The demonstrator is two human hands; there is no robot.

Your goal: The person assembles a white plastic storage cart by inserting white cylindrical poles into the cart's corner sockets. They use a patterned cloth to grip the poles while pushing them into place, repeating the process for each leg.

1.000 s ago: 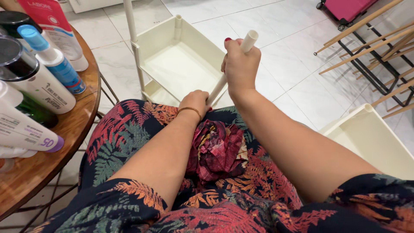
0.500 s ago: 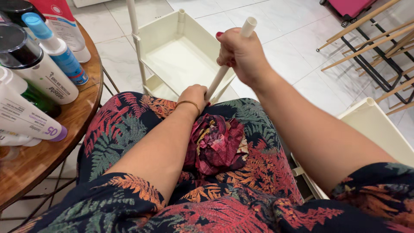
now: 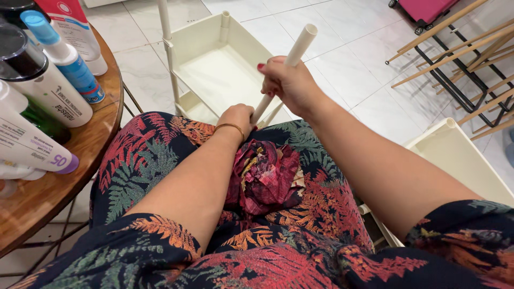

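Lap: a fern-print dress [image 3: 300,214] fills the near view, with a bunched red cloth [image 3: 270,176] lying on it between the forearms.
Left hand: the left hand [image 3: 237,119], a gold bangle [image 3: 230,127] at the wrist, is closed around the lower end of the tube just past the cloth.
Tube: a cream tube [image 3: 293,53] is held tilted, its open top pointing far and right.
Right hand: the right hand [image 3: 289,85] is wrapped around the tube's middle, above the left.
Left: bottles [image 3: 48,80] are crowded on a round wooden table [image 3: 80,155].
Right: a cream tray [image 3: 455,155] lies on the floor.
Far: a cream bin [image 3: 219,64] stands on white tiles [image 3: 342,69] beyond the hands, fixed to an upright pole [image 3: 166,37]; wooden rods [image 3: 460,43] are seen far right.
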